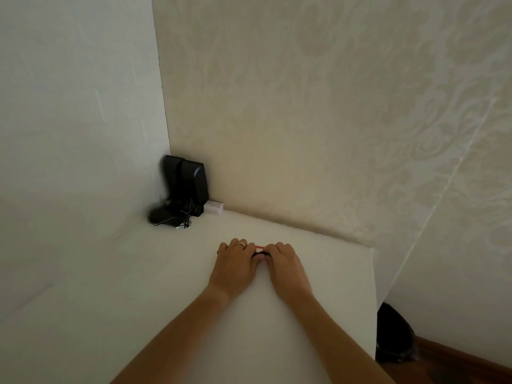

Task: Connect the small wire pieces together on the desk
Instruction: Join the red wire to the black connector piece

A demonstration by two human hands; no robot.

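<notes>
Short thin red wire piece [259,247] and black wire piece [260,254], side by side on white desk top [166,273], mostly hidden between fingertips

Matt white desk [166,286]; glossy black plastic speakers [191,181]; embossed patterned wallpaper [360,120].

Bare forearms, ringed left hand [234,268]

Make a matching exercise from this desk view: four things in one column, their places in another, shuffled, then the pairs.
Things:
1. black speakers
2. small white box
3. ring
4. wire pieces

Places:
A. on a finger of the left hand
B. between the two hands' fingertips
C. in the desk's far corner
D. against the wall, just right of the speakers

Pairs: 1-C, 2-D, 3-A, 4-B
</notes>
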